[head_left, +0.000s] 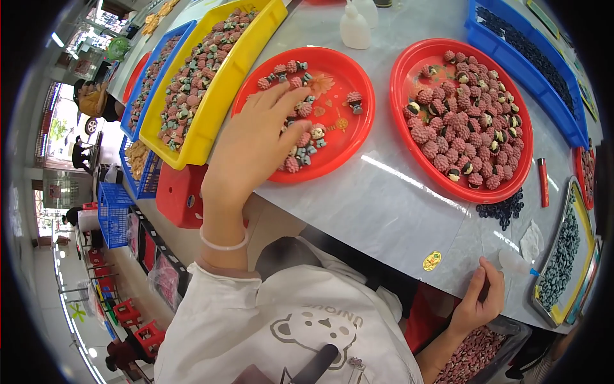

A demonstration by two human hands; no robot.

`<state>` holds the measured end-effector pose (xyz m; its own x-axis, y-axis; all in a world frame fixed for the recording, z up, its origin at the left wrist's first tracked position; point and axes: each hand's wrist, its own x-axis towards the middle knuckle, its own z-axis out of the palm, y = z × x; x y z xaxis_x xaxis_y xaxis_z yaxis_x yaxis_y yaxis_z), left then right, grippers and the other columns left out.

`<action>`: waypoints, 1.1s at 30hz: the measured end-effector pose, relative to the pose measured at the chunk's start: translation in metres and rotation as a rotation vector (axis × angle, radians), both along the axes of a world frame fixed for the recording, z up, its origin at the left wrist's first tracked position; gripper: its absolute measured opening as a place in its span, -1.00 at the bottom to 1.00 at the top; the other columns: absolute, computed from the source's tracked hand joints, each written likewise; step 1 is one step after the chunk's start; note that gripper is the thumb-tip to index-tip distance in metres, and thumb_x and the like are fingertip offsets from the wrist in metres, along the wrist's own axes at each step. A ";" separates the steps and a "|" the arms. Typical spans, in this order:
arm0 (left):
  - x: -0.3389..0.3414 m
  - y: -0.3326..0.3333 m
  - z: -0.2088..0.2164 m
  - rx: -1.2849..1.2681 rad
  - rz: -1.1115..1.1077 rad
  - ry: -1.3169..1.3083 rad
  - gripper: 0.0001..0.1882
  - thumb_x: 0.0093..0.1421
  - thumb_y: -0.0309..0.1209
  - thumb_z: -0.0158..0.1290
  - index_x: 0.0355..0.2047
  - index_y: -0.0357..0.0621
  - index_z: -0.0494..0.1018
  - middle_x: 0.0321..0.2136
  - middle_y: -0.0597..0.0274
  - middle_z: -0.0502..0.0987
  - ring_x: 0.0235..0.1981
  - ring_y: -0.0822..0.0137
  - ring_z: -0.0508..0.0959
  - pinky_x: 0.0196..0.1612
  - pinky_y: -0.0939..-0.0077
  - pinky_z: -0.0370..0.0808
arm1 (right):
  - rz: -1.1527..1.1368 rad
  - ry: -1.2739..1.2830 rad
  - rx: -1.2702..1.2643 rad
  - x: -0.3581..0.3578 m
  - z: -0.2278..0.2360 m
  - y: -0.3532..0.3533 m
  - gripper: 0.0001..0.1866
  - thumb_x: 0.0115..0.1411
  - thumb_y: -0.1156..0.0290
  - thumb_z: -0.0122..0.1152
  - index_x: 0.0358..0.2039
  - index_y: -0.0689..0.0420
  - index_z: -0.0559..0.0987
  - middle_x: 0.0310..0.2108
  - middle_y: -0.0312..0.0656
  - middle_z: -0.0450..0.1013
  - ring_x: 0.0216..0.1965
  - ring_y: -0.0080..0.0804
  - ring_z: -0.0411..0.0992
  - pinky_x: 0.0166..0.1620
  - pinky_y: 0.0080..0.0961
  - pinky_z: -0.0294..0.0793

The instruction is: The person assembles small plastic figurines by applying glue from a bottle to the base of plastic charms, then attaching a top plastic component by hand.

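Observation:
My left hand reaches over a red round plate, its fingers spread among small figurines with pink bumpy tops and grey-green bodies. They partly hide the pieces beneath. One figurine stands apart on the plate's right side. At the table's front edge is my right hand, its fingers curled and the thumb close to the index finger; whatever they hold, if anything, does not show. Just beyond it lies a translucent squeeze bottle with a blue tip, beside a crumpled white tissue.
A second red plate is heaped with pink-topped pieces. A yellow bin and blue bin flank the plates. Small dark rings, a red tube and a tray of grey-green parts lie right. White bottles stand behind.

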<state>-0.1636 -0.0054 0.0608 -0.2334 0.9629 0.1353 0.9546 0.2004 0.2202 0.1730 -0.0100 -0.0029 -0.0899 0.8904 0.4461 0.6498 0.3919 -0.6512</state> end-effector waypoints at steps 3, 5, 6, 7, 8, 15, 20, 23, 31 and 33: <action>0.008 -0.014 0.018 -0.171 0.046 -0.057 -0.55 -0.01 -0.24 -0.03 -0.07 0.00 0.26 0.01 0.06 0.19 0.00 0.12 0.23 0.01 0.40 0.17 | -0.013 -0.003 -0.010 -0.001 0.000 -0.001 -0.88 -0.04 0.66 -0.02 -0.44 0.31 0.47 -0.65 -0.19 0.30 -0.65 -0.49 0.20 -0.62 -0.64 0.11; 0.004 -0.024 0.018 -0.171 0.005 -0.073 -0.51 -0.04 -0.24 0.00 -0.06 0.01 0.25 0.02 0.06 0.16 -0.01 0.10 0.24 0.01 0.39 0.18 | -0.022 -0.006 -0.025 -0.001 0.000 -0.002 -0.88 -0.03 0.66 -0.02 -0.44 0.32 0.47 -0.64 -0.19 0.30 -0.65 -0.48 0.21 -0.61 -0.64 0.12; 0.002 -0.027 0.017 -0.171 -0.040 -0.088 -0.47 -0.08 -0.24 0.02 -0.05 0.02 0.24 0.04 0.05 0.13 -0.01 0.09 0.24 0.00 0.38 0.18 | -0.018 -0.005 -0.025 -0.001 0.001 -0.002 -0.88 -0.03 0.66 -0.02 -0.44 0.32 0.47 -0.64 -0.19 0.30 -0.65 -0.48 0.21 -0.61 -0.64 0.12; 0.002 -0.027 0.016 -0.171 -0.036 -0.088 -0.47 -0.08 -0.24 0.02 -0.05 0.02 0.24 0.04 0.05 0.13 -0.01 0.09 0.24 0.00 0.38 0.18 | -0.017 -0.012 -0.024 -0.001 0.001 -0.002 -0.88 -0.03 0.66 -0.02 -0.44 0.32 0.47 -0.64 -0.19 0.30 -0.64 -0.48 0.21 -0.61 -0.64 0.13; 0.001 -0.026 0.015 -0.179 -0.020 -0.088 -0.45 -0.11 -0.25 0.04 -0.04 0.03 0.23 0.05 0.05 0.11 -0.01 0.08 0.24 -0.01 0.38 0.19 | -0.018 -0.020 -0.023 -0.002 0.001 -0.002 -0.88 -0.03 0.65 -0.03 -0.44 0.32 0.47 -0.64 -0.19 0.30 -0.64 -0.48 0.22 -0.60 -0.64 0.13; 0.008 -0.020 0.013 -0.221 0.043 0.009 -0.45 -0.18 -0.30 0.08 -0.09 0.06 0.25 0.01 0.10 0.16 -0.07 0.08 0.29 -0.08 0.36 0.27 | -0.021 -0.013 -0.026 -0.002 0.000 -0.002 -0.88 -0.02 0.65 -0.03 -0.44 0.32 0.47 -0.64 -0.18 0.30 -0.63 -0.47 0.22 -0.59 -0.64 0.14; 0.005 -0.016 0.010 -0.209 0.050 0.044 -0.51 -0.18 -0.31 0.07 -0.15 0.05 0.29 -0.04 0.13 0.21 -0.12 0.10 0.33 -0.12 0.37 0.30 | -0.020 -0.009 -0.034 -0.001 0.000 -0.003 -0.88 -0.02 0.65 -0.03 -0.43 0.32 0.47 -0.63 -0.18 0.31 -0.63 -0.47 0.23 -0.59 -0.64 0.15; 0.006 -0.013 0.013 -0.221 0.064 0.012 -0.53 -0.18 -0.31 0.07 -0.17 0.04 0.31 -0.07 0.12 0.23 -0.13 0.10 0.34 -0.12 0.38 0.30 | -0.032 -0.006 -0.044 0.001 -0.001 -0.003 -0.88 -0.02 0.65 -0.03 -0.43 0.32 0.47 -0.63 -0.17 0.31 -0.62 -0.47 0.24 -0.59 -0.65 0.15; -0.002 -0.003 0.006 -0.205 0.065 -0.055 -0.56 -0.15 -0.30 0.06 -0.18 0.01 0.33 -0.10 0.09 0.25 -0.15 0.10 0.34 -0.11 0.41 0.28 | -0.025 -0.007 -0.037 0.001 0.000 -0.003 -0.88 -0.02 0.65 -0.03 -0.44 0.33 0.47 -0.63 -0.17 0.32 -0.62 -0.47 0.24 -0.59 -0.66 0.15; -0.006 0.000 0.006 -0.198 0.077 -0.062 -0.59 -0.14 -0.31 0.06 -0.21 -0.01 0.34 -0.14 0.10 0.26 -0.17 0.12 0.35 -0.12 0.41 0.28 | -0.024 -0.001 -0.030 0.000 0.000 -0.003 -0.88 -0.02 0.65 -0.03 -0.44 0.33 0.47 -0.63 -0.18 0.32 -0.63 -0.48 0.24 -0.59 -0.66 0.15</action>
